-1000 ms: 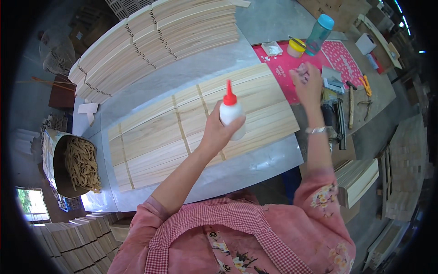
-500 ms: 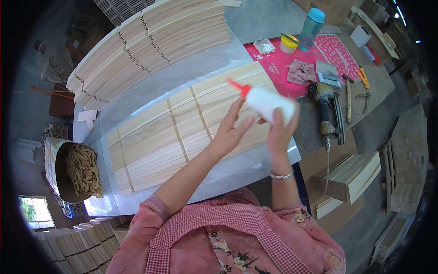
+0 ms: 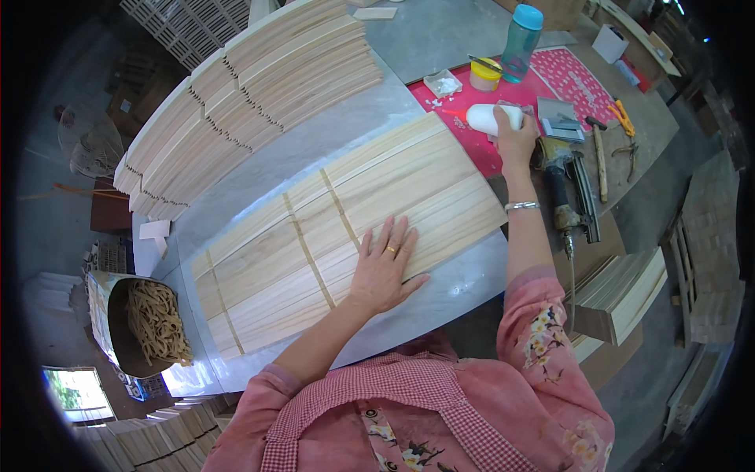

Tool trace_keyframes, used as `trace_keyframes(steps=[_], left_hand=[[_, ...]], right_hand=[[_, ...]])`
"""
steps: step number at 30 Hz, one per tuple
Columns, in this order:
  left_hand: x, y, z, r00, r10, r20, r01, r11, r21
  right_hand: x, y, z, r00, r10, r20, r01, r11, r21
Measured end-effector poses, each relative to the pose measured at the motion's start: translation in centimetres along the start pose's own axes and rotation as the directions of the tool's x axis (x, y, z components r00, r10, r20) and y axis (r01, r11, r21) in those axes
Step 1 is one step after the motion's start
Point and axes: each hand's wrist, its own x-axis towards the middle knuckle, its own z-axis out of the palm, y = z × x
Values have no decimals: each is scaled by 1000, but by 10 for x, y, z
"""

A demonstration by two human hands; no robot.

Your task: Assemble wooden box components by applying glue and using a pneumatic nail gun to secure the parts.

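My left hand (image 3: 384, 271) lies flat with fingers spread on a panel of pale wooden slats (image 3: 409, 177). Several tan bands (image 3: 303, 250) cross the panel. In my right hand (image 3: 515, 140) is a white squeeze bottle (image 3: 484, 118) with a red nozzle, tipped on its side and pointing left. The bottle is over the pink mat (image 3: 480, 161), beyond the panel's far right corner. A cloth on the mat is mostly hidden behind my right hand and the bottle.
Stacked wooden slats (image 3: 299, 75) stand along the table's far left. A box of tan rubber bands (image 3: 153, 322) is at the left edge. Right of the panel lie a nail gun (image 3: 562, 185) with its hose, a hammer (image 3: 599, 161) and orange-handled pliers (image 3: 621, 119). A teal bottle (image 3: 521, 47) stands behind a yellow-lidded tub (image 3: 485, 76).
My left hand has come off the squeeze bottle and down onto the panel. My right hand has carried the bottle away to the far right, over the pink mat.
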Motion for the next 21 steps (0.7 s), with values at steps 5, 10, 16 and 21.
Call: trace_keyframes(steps=[5,10,16,21], left_hand=[[3,2,0,1000,2,21,-1,999,-39],[2,2,-3,999,-16,29,17,999,-37],[3,3,-3,999,-16,47,17,1000,-25],[3,3,-2,999,-21,47,23,999,-35]], right_hand=[[20,20,18,998,-15,-60,9,994,-111],[18,11,28,992,130,1,-129,989,-76],[33,29,38,997,61,-50,-66,994,-93],[45,46,33,998,-48,-50,40,987,-159]])
